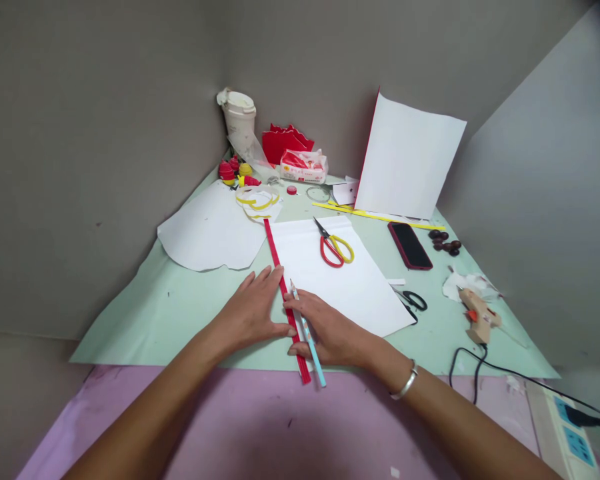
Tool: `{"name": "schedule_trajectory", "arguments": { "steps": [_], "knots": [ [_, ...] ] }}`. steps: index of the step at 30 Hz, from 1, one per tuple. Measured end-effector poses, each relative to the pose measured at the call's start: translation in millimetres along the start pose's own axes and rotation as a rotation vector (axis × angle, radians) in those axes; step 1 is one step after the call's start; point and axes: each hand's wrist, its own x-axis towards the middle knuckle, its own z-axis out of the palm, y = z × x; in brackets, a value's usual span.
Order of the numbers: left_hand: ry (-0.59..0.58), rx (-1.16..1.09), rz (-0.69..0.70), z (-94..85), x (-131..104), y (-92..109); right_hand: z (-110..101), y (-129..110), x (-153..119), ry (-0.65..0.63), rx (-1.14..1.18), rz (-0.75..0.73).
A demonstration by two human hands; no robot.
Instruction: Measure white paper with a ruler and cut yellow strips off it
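L. hand (253, 308), thumb wide of fingers, on red strip (273, 245); R. hand (333, 330) holding pencil (314, 355), also touching strip; scissors (330, 238) on wht. paper (363, 290).

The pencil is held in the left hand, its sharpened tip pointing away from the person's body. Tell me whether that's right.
Wrong hand: the head view shows the pencil held in the right hand, not the left hand. Its sharpened tip does point away from the person's body.
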Motion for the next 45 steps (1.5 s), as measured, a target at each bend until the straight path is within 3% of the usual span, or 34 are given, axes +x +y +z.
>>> {"name": "schedule_trajectory", "arguments": {
  "steps": [9,18,27,37,45],
  "knots": [
    [-0.01,0.021,-0.023,0.4,-0.7,0.1,2.7,3.3,-2.2,0.057,0.045,0.049],
    [-0.027,0.018,-0.036,-3.0,-1.6,3.9,1.1,-4.7,2.2,0.366,0.105,0.342],
    [-0.02,0.01,-0.032,-1.8,-1.2,2.8,9.8,-3.1,23.4,0.496,0.194,0.611],
    [-0.016,-0.007,-0.046,-4.0,-0.4,5.4,2.8,9.3,48.5,0.512,0.236,0.633],
    [0.016,-0.054,-0.024,-1.0,-0.9,2.8,9.0,16.6,51.6,0.527,0.237,0.624]
  ]
}}
